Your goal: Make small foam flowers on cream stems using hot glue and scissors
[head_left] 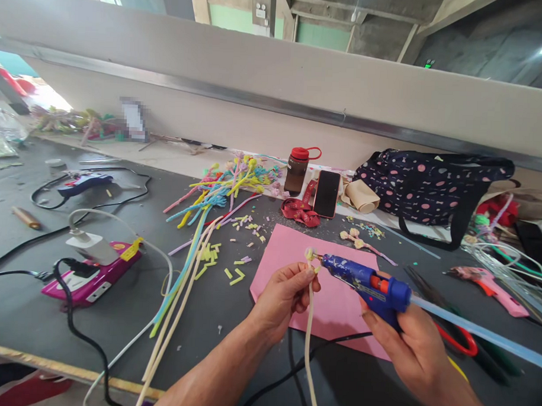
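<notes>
My left hand (290,289) pinches a cream pipe cleaner (309,340) just below its top, where a small pale flower-like tip (309,253) sits. The rest of the stem hangs down toward the bottom edge. In my right hand (415,344) is a blue hot glue gun (361,280), fingers wrapped round its handle. Its nozzle points left and meets or nearly meets the pale tip. A long clear glue stick (480,334) juts from the gun's back. Both hands are over a pink sheet (273,262) on the dark table.
Left of the sheet lie cut yellow pieces (211,254) and long pipe cleaners (179,294). A magenta power strip (94,280) with cords stands farther left. Behind are a bottle (296,171), a phone (327,193) and a patterned bag (427,185). A pink glue gun (494,288) lies right.
</notes>
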`<state>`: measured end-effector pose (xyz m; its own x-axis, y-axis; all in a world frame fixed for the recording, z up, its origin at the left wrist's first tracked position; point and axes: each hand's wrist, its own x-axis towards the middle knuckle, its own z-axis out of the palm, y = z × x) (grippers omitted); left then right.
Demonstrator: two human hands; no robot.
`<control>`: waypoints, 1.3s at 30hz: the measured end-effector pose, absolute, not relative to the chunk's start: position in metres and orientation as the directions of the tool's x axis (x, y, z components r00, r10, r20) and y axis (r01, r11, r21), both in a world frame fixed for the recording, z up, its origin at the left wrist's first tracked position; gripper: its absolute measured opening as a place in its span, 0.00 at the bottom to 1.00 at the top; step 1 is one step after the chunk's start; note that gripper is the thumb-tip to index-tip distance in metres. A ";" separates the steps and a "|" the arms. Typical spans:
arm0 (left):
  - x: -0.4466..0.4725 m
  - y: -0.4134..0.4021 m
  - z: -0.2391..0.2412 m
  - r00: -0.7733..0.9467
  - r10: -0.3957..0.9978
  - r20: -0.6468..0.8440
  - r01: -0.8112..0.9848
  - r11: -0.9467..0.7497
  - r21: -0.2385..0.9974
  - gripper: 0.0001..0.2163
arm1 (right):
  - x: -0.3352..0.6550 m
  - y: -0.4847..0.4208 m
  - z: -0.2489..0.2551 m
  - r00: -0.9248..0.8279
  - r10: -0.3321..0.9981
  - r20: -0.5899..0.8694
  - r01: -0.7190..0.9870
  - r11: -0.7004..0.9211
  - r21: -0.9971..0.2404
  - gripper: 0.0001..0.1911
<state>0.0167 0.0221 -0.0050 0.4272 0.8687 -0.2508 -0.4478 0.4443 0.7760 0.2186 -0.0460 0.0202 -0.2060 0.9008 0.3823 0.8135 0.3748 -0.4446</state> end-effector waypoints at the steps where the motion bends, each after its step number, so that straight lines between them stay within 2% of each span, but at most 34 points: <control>1: 0.017 0.022 -0.005 0.426 0.869 -0.252 -0.446 0.444 0.777 0.12 | 0.219 -0.046 0.020 -0.209 0.899 0.385 0.817 0.377 -0.437 0.20; 6: 0.017 0.022 -0.004 0.418 0.874 -0.249 -0.450 0.437 0.779 0.12 | 0.220 -0.049 0.020 -0.220 0.894 0.389 0.831 0.381 -0.405 0.22; 14: 0.016 0.022 -0.005 0.417 0.874 -0.248 -0.451 0.436 0.779 0.12 | 0.224 -0.048 0.017 -0.224 0.905 0.360 0.814 0.378 -0.442 0.23; 22: 0.017 0.022 -0.006 0.435 0.868 -0.238 -0.441 0.436 0.784 0.12 | 0.221 -0.046 0.017 -0.165 0.926 0.339 0.791 0.330 -0.515 0.13; 25: 0.016 0.022 -0.004 0.427 0.870 -0.246 -0.434 0.436 0.788 0.12 | 0.223 -0.047 0.016 -0.180 0.925 0.333 0.806 0.333 -0.489 0.14; 32: 0.017 0.022 -0.005 0.414 0.875 -0.250 -0.433 0.431 0.792 0.12 | 0.226 -0.048 0.016 -0.245 0.910 0.334 0.818 0.379 -0.432 0.22; 39: 0.016 0.022 -0.006 0.411 0.878 -0.244 -0.432 0.423 0.797 0.12 | 0.224 -0.047 0.018 -0.232 0.909 0.346 0.808 0.378 -0.451 0.18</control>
<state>0.0163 0.0223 -0.0060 0.4111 0.8784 -0.2438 -0.4315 0.4231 0.7967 0.2244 -0.0469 0.0181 -0.2322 0.9092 0.3456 0.8084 0.3780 -0.4513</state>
